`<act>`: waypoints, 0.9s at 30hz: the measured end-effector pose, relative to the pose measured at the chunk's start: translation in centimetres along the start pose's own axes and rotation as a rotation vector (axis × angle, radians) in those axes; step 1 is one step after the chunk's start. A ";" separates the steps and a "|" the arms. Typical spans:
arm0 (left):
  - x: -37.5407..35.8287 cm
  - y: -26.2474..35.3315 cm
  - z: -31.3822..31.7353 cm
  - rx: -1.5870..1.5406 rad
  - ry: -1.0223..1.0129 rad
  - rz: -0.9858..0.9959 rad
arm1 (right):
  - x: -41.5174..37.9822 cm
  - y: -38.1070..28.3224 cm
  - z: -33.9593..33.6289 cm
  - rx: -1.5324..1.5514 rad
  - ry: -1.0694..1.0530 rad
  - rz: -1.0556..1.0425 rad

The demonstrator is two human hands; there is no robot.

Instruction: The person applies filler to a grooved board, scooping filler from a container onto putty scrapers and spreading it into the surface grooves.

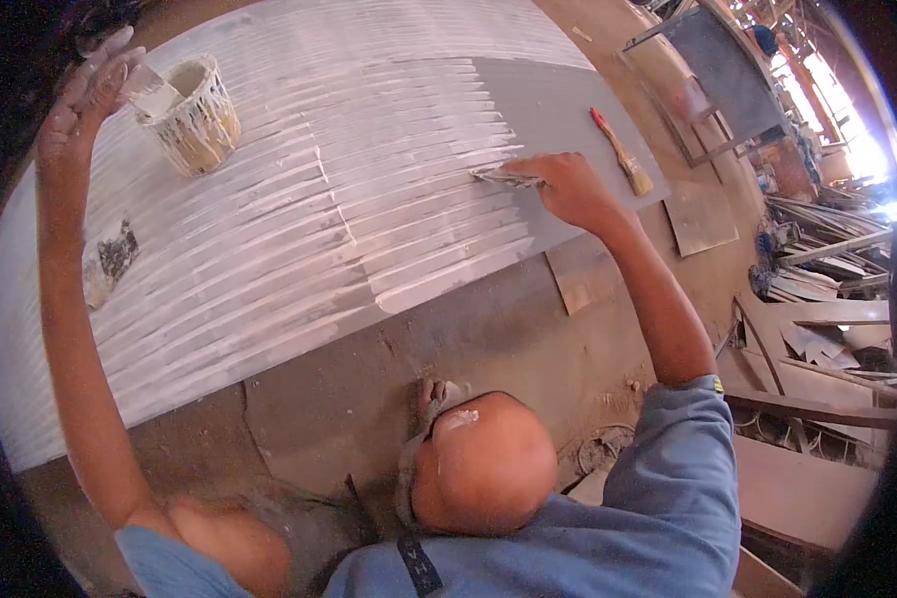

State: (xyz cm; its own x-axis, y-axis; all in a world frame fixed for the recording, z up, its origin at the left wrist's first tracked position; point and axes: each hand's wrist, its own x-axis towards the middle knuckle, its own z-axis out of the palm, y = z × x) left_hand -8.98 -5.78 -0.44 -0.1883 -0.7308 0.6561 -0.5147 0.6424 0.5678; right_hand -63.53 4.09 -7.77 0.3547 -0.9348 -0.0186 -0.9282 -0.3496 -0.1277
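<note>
A large grey panel [558, 100] lies below me, most of it covered in streaky ridges of white paste. My right hand [575, 189] presses a flat, white-smeared scraper [508, 177] against the panel where the streaks meet bare grey. At the upper left, my left hand [85, 100], its fingers whitened, grips a putty knife [149, 95] whose blade is at the rim of a paste-streaked bucket [197, 130]. The bucket stands on the panel.
A red-handled paintbrush [623, 154] rests on the panel's bare right end. A dark, paste-stained scrap [118, 251] lies at left. My bent knee [493, 463] is near the panel's edge. Brown sheets [703, 214] lie on the floor, with piled boards [832, 249] farther right.
</note>
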 end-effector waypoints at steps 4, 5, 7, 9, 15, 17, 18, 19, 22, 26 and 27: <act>1.6 -0.5 -1.3 -0.019 -0.040 -0.039 | -0.3 -0.9 -0.1 -0.004 0.024 -0.010; 4.0 -3.7 -2.4 -0.361 -0.018 -0.313 | -0.4 -1.3 -0.1 0.010 0.025 0.013; 5.6 -5.3 -3.2 -0.702 0.013 -0.591 | -0.7 -1.7 -0.3 0.023 0.020 0.032; 5.9 -6.0 -3.3 -0.454 0.072 -0.643 | -1.4 -1.8 -0.2 -0.017 -0.013 0.059; 1.1 4.7 1.4 -0.089 -0.012 -0.062 | -5.1 -4.1 -0.7 -0.010 -0.070 0.146; 0.9 5.3 2.0 -0.076 -0.018 -0.041 | -5.9 -3.5 0.6 -0.046 0.018 0.070; 0.9 5.4 2.2 -0.073 -0.021 -0.037 | -6.1 -3.2 1.0 -0.085 0.112 -0.011; 0.7 5.4 2.3 -0.070 -0.024 -0.036 | -6.2 -3.2 1.0 -0.085 0.113 -0.012; 0.2 5.9 2.6 -0.063 -0.036 -0.028 | -6.3 -3.9 1.0 -0.097 0.087 0.013; -0.3 6.0 2.2 -0.052 -0.036 -0.024 | -8.1 -4.3 0.8 -0.032 -0.001 0.125; -0.4 6.0 2.2 -0.054 -0.032 -0.025 | -8.9 -4.2 0.9 -0.036 0.025 0.092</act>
State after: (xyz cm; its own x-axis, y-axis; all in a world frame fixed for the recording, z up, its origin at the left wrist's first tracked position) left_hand -13.82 -2.18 1.62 -0.2036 -0.7531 0.6256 -0.4734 0.6351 0.6104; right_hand -62.69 13.97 -7.97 0.2648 -0.9643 -0.0040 -0.9604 -0.2633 -0.0909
